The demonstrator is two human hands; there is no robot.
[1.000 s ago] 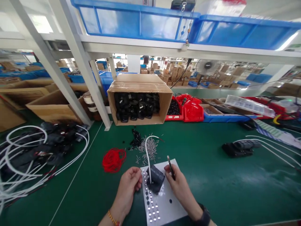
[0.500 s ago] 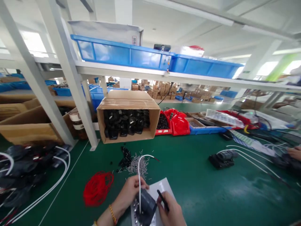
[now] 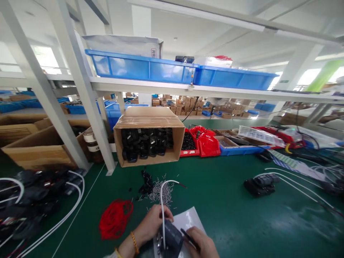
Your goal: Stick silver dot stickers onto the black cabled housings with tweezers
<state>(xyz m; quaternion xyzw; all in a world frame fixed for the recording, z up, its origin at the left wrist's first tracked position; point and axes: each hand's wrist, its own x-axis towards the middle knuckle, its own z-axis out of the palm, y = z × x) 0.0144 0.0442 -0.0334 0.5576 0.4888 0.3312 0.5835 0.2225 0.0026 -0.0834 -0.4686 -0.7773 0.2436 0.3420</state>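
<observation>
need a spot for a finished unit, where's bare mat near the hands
Widest free patch: green mat right of the white sheet, short of the black part and its white cables. A narrower strip lies between the red wire bundle and the left pile. Crowded: loose pins ahead of the hands, below the cardboard box.

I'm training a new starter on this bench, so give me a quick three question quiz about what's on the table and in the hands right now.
1. True or false: the cardboard box lies on its side with black parts showing in its open face.
2. Which hand grips the black part with the white cable? A) left hand B) right hand
3. What colour is the loose bundle on the green mat, on the left hand's side?

Key: 1 true. 2 A; the right hand holds a thin dark tool. 3 red.
</observation>
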